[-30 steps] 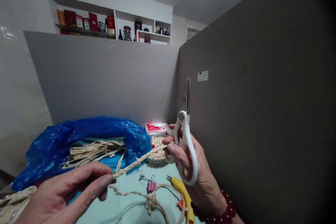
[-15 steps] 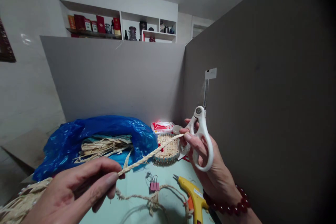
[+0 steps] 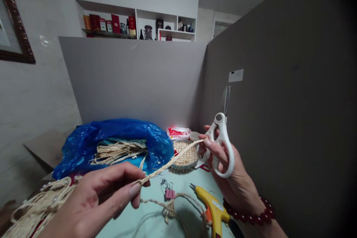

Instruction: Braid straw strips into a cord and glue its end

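Observation:
A twisted straw cord (image 3: 171,161) is stretched between my two hands. My left hand (image 3: 95,202) pinches its near end between thumb and fingers. My right hand (image 3: 227,171) pinches the far end with its fingertips and also holds white-handled scissors (image 3: 221,137), blades shut and pointing up. A red bead bracelet (image 3: 251,214) is on my right wrist.
A blue plastic bag (image 3: 83,145) holds loose raffia (image 3: 119,150). A small woven basket (image 3: 182,156), a pink binder clip (image 3: 169,192), a knotted cord (image 3: 170,210) and a yellow glue gun (image 3: 213,210) lie on the pale green table (image 3: 145,219). Grey partitions (image 3: 134,78) close the back and right.
Both hands and the cord have shifted right in the view as the camera turned left. The scissors came down from a higher, upright position. A woven straw piece shows at lower left.

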Tool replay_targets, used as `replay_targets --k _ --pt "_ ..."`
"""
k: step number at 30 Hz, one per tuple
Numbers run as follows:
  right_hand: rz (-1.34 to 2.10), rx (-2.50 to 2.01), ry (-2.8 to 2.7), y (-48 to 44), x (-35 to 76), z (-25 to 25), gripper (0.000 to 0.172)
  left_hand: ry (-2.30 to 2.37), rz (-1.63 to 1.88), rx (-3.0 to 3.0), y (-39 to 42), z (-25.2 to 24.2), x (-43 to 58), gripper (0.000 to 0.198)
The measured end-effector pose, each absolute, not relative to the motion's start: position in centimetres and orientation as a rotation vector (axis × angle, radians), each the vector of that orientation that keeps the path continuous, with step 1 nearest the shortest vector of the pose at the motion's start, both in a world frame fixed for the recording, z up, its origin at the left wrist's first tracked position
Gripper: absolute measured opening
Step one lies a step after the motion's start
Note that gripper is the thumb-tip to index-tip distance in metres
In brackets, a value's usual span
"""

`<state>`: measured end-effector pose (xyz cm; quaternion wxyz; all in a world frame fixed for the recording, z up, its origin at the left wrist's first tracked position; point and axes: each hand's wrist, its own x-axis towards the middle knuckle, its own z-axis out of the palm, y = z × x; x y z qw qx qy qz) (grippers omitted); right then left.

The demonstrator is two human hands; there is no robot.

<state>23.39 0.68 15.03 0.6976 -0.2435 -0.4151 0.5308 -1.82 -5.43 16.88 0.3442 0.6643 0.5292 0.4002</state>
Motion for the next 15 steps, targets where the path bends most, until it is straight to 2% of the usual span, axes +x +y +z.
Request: replay_targets --k 4,10,15 --pt "1.176 -0.574 -0.917 1.0 23.6 14.8 0.046 1.284 1.192 1.706 -5.0 16.8 -1.1 0.025" --pt "1.038 -0.713 -1.073 2.0 23.8 14.5 0.045 1.242 1.227 1.565 -5.0 16.9 -1.1 0.023" --pt "0.590 -1.045 -1.389 2.4 24.6 14.2 0.048 1.199 1.485 1.248 -4.6 17.1 -0.9 0.021"
